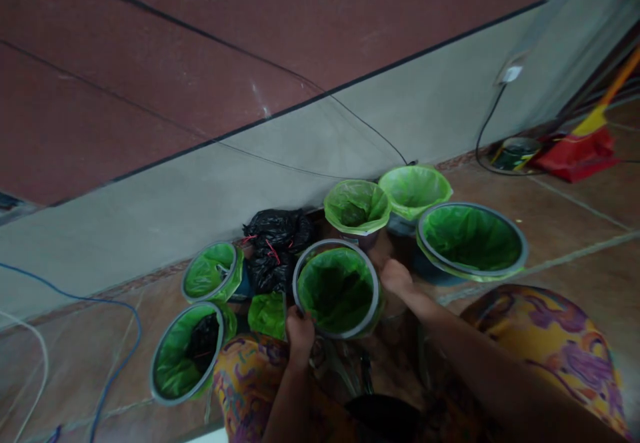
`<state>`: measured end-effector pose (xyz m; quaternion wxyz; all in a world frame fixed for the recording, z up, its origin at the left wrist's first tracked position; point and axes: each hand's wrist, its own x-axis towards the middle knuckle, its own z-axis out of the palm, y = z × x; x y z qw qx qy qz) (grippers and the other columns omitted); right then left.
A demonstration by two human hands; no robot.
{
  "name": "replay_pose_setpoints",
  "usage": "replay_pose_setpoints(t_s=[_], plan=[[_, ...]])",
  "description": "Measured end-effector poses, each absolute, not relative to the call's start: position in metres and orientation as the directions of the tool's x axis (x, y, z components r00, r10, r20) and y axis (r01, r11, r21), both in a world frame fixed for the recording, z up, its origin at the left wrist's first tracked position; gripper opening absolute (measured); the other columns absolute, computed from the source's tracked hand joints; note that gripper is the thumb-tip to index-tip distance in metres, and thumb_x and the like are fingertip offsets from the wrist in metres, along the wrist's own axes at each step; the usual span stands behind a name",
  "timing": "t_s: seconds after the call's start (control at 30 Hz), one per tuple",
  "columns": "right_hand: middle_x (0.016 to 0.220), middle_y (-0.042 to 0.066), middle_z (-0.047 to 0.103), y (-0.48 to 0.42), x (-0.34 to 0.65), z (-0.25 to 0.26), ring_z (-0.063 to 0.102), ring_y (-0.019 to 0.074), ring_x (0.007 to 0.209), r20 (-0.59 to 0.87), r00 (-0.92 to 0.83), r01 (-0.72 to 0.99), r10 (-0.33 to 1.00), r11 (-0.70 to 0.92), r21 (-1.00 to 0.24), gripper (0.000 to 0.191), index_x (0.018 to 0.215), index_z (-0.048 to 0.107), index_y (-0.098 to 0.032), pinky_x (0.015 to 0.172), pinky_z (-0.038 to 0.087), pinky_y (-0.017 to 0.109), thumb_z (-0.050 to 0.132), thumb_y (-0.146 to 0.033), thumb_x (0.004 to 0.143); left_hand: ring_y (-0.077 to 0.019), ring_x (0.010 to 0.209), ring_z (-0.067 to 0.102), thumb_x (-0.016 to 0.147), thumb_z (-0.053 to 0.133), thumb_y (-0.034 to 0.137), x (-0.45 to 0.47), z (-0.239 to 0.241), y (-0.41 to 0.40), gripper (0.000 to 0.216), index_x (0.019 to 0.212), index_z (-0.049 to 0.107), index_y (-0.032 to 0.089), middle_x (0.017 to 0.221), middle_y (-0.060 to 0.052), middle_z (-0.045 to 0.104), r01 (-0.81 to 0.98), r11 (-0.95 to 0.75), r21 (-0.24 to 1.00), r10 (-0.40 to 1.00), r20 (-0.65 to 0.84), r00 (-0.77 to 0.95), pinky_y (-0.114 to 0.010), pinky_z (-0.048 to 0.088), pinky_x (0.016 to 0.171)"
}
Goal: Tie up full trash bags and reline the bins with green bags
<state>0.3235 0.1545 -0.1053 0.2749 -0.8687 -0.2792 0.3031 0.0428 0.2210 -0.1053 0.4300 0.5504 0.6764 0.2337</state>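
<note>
Between my knees stands a round trash bin (374, 276) with a grey rim, lined with a green plastic bag (325, 289). My left hand (300, 331) is closed at the left side of its rim, beside a piece of bright green bag (267, 315). At the bin's right side is my right hand (397, 277), its fingers curled in toward the bin. Blur hides what those fingers grip. The inside of the bin looks dark, and its lower part is hard to make out.
Other green-lined bins stand around: left bin (235, 276), front-left bin (153, 369), two at the wall (357, 196) (415, 179), and a right bin (523, 256). Tied black bags (273, 229) lean by the wall. A red dustpan (577, 156), blue hose (135, 336) and cable (480, 136) lie farther out.
</note>
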Motion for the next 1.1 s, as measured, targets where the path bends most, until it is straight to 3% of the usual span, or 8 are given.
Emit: replay_pose_setpoints(t_s=[0.1,0.2,0.37,0.57,0.87,1.1], plan=[[0.102,0.014,0.073,0.158,0.331,-0.095,0.067,0.0216,0.101,-0.346,0.67,0.322,0.656,-0.678,-0.661,0.031,0.105,0.072,-0.013,0.082,0.047,0.025,0.045,-0.025,0.092,-0.0164,0.06,0.065,0.077,0.057,0.012,0.048,-0.107,0.22,0.017,0.093,0.06,0.014,0.069,-0.003,0.067,0.524,0.291,0.8,0.941,-0.338,-0.006,-0.025,0.05,0.056],[0.106,0.013,0.073,0.158,0.328,-0.091,0.067,0.0198,0.1,-0.304,0.654,0.344,0.693,-0.63,-0.697,0.043,0.11,0.07,-0.013,0.083,0.046,0.023,0.034,-0.035,0.099,-0.017,0.063,0.067,0.079,0.055,0.011,0.053,-0.111,0.219,0.02,0.098,0.058,0.012,0.073,-0.004,0.067,0.549,0.299,0.78,0.934,-0.357,-0.001,-0.024,0.051,0.057],[0.114,0.012,0.072,0.156,0.32,-0.096,0.065,0.0213,0.105,-0.185,0.668,0.497,0.721,-0.617,-0.61,0.037,0.115,0.069,-0.015,0.088,0.045,0.025,0.041,-0.031,0.096,-0.0147,0.065,0.066,0.081,0.056,0.011,0.056,-0.115,0.216,0.018,0.099,0.058,0.013,0.079,-0.005,0.067,0.614,0.244,0.75,0.946,-0.322,0.018,-0.023,0.05,0.058],[0.107,0.013,0.074,0.157,0.317,-0.104,0.068,0.0225,0.101,-0.281,0.609,0.608,0.742,-0.664,-0.436,0.037,0.116,0.069,-0.016,0.084,0.047,0.026,0.041,-0.029,0.096,-0.0138,0.06,0.065,0.082,0.056,0.011,0.058,-0.112,0.213,0.016,0.098,0.059,0.012,0.077,-0.004,0.067,0.629,0.218,0.747,0.953,-0.301,0.028,-0.023,0.05,0.057],[0.106,0.012,0.073,0.163,0.308,-0.105,0.068,0.0219,0.101,-0.35,0.587,0.665,0.73,-0.681,-0.307,0.039,0.121,0.067,-0.018,0.083,0.047,0.027,0.038,-0.028,0.097,-0.0152,0.061,0.066,0.082,0.056,0.014,0.051,-0.121,0.218,0.021,0.103,0.06,0.013,0.072,-0.003,0.068,0.674,0.252,0.694,0.949,-0.315,-0.031,-0.023,0.047,0.056],[0.105,0.012,0.073,0.162,0.302,-0.112,0.069,0.0221,0.097,-0.302,0.561,0.719,0.771,-0.634,-0.285,0.036,0.118,0.068,-0.019,0.078,0.049,0.028,0.041,-0.028,0.096,-0.019,0.081,0.069,0.081,0.059,0.015,0.047,-0.108,0.218,0.026,0.106,0.064,0.009,0.089,-0.011,0.073,0.781,0.183,0.598,0.963,-0.267,-0.021,-0.025,0.048,0.07]])
